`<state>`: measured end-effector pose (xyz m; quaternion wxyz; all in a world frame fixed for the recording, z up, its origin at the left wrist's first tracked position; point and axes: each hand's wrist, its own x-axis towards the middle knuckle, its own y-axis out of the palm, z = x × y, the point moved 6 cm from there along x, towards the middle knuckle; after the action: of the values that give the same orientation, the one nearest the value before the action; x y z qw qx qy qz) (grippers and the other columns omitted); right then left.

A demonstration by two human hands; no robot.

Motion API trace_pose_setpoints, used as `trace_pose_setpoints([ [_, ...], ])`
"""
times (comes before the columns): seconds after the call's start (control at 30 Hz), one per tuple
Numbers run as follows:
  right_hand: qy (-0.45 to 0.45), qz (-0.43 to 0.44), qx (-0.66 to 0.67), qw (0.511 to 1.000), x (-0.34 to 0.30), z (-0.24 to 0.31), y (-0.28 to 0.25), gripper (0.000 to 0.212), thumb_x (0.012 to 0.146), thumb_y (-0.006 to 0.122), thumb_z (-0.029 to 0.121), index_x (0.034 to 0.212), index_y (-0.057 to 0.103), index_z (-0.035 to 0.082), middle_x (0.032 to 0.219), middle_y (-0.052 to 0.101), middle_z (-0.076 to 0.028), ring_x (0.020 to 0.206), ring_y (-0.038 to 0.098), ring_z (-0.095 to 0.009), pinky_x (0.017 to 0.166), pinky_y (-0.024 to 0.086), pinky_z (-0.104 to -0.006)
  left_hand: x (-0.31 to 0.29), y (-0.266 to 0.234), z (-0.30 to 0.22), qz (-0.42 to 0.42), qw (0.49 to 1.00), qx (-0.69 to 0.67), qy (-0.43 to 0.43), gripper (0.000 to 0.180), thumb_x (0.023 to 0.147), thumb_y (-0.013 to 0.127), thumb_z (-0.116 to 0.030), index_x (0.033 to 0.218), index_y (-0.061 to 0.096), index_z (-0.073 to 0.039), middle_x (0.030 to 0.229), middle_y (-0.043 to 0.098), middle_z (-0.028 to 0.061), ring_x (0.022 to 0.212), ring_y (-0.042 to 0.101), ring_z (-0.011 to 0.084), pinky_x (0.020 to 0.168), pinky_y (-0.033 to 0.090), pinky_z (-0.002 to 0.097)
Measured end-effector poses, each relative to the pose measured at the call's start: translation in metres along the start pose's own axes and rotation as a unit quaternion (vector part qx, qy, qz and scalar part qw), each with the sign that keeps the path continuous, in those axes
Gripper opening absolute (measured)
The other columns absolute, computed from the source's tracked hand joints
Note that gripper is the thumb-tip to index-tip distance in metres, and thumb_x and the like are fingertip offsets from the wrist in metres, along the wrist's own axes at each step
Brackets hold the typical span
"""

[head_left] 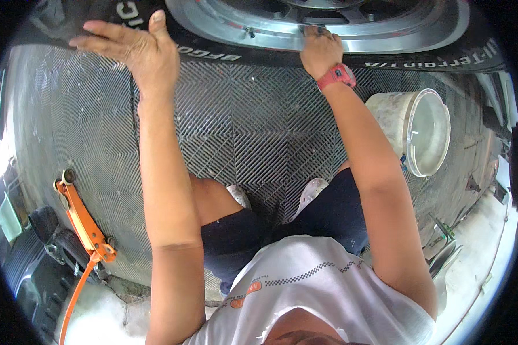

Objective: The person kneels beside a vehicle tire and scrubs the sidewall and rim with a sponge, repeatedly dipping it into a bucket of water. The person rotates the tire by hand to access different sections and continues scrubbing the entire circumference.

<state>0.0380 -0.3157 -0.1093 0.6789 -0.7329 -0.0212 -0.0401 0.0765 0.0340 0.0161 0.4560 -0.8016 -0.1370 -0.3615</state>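
Observation:
A large black tyre [282, 60] with raised white lettering spans the top of the head view, mounted on a silver alloy wheel [380, 35]. A short dark valve stem [250, 33] sticks out of the rim. My left hand [144, 52] is open over the tyre's left sidewall, its fingers spread and thumb up; whether it touches the rubber is unclear. My right hand [321, 50], with a red watch [338, 76] on the wrist, is closed at the lower rim. Something small and dark shows at its fingertips, too hidden to name.
A whitish bucket [394, 115] lies tipped on its side to the right, its mouth facing right. An orange floor jack [85, 221] with a long handle stands at the left. Ribbed dark mat tiles [242, 115] cover the floor. Metal odds and ends [443, 247] lie at lower right.

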Motion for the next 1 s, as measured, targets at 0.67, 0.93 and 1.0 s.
trace_pose_setpoints([
  [0.67,0.18,-0.042,0.751,0.634,-0.069,-0.045,-0.163,0.042,0.105,0.057,0.008,0.145,0.056,-0.008,0.142,0.064,-0.021,0.129,0.066,-0.038,0.107,0.06,-0.0658,0.003,-0.013,-0.016,-0.082,0.995,0.005,-0.061,0.105,0.105,0.068,-0.029,0.176,-0.008,-0.011,0.177,-0.02,0.0335,0.162,-0.012,0.0611,0.126,0.005,0.0773],
  [0.93,0.469,-0.16,0.452,0.742,-0.306,-0.377,-0.127,0.035,0.099,0.076,0.005,0.132,0.064,-0.002,0.122,0.072,-0.013,0.106,0.075,-0.024,0.075,0.07,-0.0356,0.002,-0.009,-0.019,-0.089,0.994,0.006,-0.059,0.105,0.105,0.068,-0.026,0.175,-0.009,-0.007,0.177,-0.02,0.0336,0.164,-0.011,0.0571,0.13,0.002,0.0694],
  [1.0,0.498,-0.026,0.387,0.775,-0.313,-0.424,-0.066,0.038,0.1,0.07,0.003,0.138,0.062,0.003,0.118,0.072,-0.014,0.1,0.076,-0.023,0.061,0.067,-0.0308,0.001,-0.015,-0.019,-0.087,0.995,0.026,-0.043,0.105,0.105,0.067,-0.026,0.174,-0.009,-0.003,0.177,-0.019,0.0352,0.165,-0.01,0.0555,0.133,0.0,0.063],
])
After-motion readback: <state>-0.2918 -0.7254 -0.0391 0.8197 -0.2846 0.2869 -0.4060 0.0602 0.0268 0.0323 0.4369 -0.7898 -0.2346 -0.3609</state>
